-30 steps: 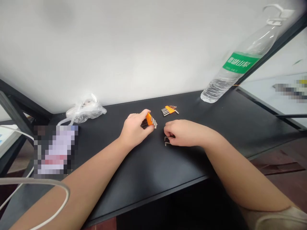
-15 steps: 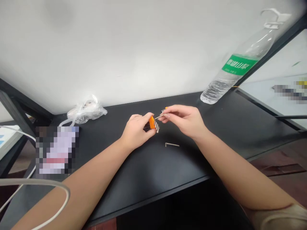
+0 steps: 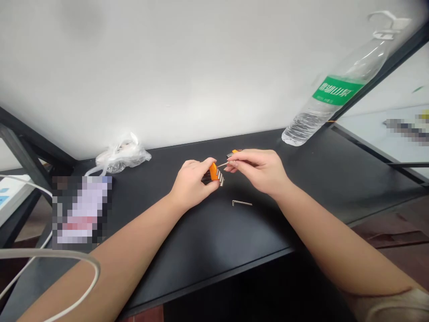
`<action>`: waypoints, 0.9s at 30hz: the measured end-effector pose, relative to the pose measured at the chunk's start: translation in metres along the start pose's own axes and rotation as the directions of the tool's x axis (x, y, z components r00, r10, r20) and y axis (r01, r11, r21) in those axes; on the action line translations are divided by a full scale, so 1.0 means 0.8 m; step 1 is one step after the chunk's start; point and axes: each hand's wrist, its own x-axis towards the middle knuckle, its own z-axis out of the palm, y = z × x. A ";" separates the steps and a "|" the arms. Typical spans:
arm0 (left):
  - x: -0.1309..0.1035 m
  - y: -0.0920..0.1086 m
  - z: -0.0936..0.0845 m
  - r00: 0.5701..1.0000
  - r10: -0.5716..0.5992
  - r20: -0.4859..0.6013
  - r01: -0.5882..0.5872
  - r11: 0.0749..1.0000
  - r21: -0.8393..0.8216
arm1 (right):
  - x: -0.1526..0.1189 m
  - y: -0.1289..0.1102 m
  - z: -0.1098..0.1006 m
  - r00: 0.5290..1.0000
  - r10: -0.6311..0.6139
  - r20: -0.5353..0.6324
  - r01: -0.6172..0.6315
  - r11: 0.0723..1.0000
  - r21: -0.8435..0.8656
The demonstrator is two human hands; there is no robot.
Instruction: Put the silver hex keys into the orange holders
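Observation:
My left hand (image 3: 194,184) is closed around an orange hex key holder (image 3: 215,171), with several silver key ends sticking out on its right side. Between the thumb and fingertips of my right hand (image 3: 259,169) is a thin metal hex key (image 3: 222,165); its far end meets the holder's upper part, though I cannot tell how deep it sits. A second orange holder (image 3: 234,152) with keys lies behind my right fingers, mostly hidden. One loose L-shaped hex key (image 3: 241,203) rests on the black table (image 3: 208,241) in front of my hands.
A tall water bottle (image 3: 338,91) with a green label stands at the back right. At the back left lies a clear plastic bag (image 3: 123,154), with a blurred-out phone-like object (image 3: 83,210) nearer me. A white cable (image 3: 95,268) loops over my left forearm.
Both hands keep nearly the same pose at the orange holder. The view has shifted very slightly, and a little more of the second holder shows behind my right fingers.

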 end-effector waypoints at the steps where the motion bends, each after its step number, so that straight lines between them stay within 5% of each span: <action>1: 0.000 0.000 0.000 1.000 0.004 0.004 -0.004 1.000 0.005 | 0.000 0.000 0.000 1.000 -0.019 0.002 0.019 1.000 -0.015; 13: 0.003 0.003 -0.004 0.999 0.018 0.028 -0.019 0.999 0.036 | -0.001 -0.013 -0.003 0.986 -0.137 0.094 0.150 0.978 -0.144; 21: 0.002 0.001 -0.002 0.999 0.035 0.019 -0.036 0.999 0.017 | -0.004 -0.007 0.008 0.989 0.150 -0.001 -0.149 0.986 0.072; 27: 0.002 -0.001 -0.001 0.999 0.037 -0.012 -0.037 0.999 0.024 | -0.007 -0.011 0.020 0.968 0.249 -0.039 -0.243 0.963 0.117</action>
